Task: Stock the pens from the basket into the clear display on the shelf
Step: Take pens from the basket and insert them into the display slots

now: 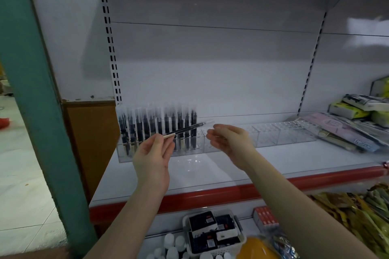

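Right hand (228,140) motion-blurred, fingers indistinct. Basket (212,235) cut by bottom edge; box labels unreadable. Upright pens (160,126) in clear display (273,134) blurred, uncountable.

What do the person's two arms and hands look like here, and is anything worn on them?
Both forearms are bare up to the picture's lower edge: no sleeves show. The left hand and the right hand carry no gloves, and no rings, watch or bracelet can be seen. The image is slightly blurred.
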Motion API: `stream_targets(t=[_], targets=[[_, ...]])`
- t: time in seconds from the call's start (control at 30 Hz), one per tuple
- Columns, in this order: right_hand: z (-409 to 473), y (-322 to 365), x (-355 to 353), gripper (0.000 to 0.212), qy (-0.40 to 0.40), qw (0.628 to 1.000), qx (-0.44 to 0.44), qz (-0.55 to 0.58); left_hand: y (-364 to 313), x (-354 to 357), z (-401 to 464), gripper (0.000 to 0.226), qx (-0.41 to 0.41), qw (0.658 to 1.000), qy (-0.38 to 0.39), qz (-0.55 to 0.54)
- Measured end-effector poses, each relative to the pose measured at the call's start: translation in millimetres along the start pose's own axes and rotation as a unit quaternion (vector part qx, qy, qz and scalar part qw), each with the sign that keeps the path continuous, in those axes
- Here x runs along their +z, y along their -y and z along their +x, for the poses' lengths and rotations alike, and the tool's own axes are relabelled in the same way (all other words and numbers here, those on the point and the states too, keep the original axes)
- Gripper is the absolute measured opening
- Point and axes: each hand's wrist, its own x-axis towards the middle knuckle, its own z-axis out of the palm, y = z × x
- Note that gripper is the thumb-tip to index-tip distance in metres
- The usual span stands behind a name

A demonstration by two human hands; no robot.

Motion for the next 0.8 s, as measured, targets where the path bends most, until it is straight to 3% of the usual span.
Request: stream_targets(t=[0.07,0.17,0.23,0.27,0.33,0.4,0.47,0.5,0.53,0.6,0.8], targets=[[-8,-5,4,0.007,0.033,0.998,0.013,0.061,9,7,-8,0.011,-0.006,1.0,0.015,0.008],[-10,-8,6,0.011,0.02,0.989,0.014,0.147,21,10,-18,0.006,0.014,0.996,0.054,0.07],[-7,-6,4,0.016,0.001,0.986,0.013,0.164,25,5,-18,0.007,0.052,0.978,0.088,0.18],[-5,-4,1,0.016,-0.01,0.987,0.008,0.159,25,2,-17,0.008,0.081,0.953,0.116,0.268],[0,4,-2,0.017,-0.039,0.99,-0.011,0.135,23,-5,-15,0.031,0.107,0.858,0.197,0.461],[5,13,-4,0.018,-0.077,0.992,-0.047,0.086,21,-8,-15,0.069,0.075,0.717,0.269,0.639],[10,20,-4,0.013,-0.101,0.99,-0.091,0.024,22,-7,-16,0.089,0.074,0.559,0.308,0.766],[13,23,-3,0.012,-0.106,0.988,-0.113,-0.007,23,-6,-17,0.091,0.078,0.505,0.319,0.798],[16,25,-2,0.012,-0.109,0.984,-0.133,-0.039,25,-5,-17,0.091,0.08,0.474,0.326,0.814],[21,28,3,0.01,-0.107,0.976,-0.166,-0.095,28,-4,-15,0.089,0.089,0.449,0.33,0.825],[43,31,21,0.013,-0.088,0.944,-0.237,-0.212,35,-11,-7,0.093,0.095,0.468,0.328,0.815]])
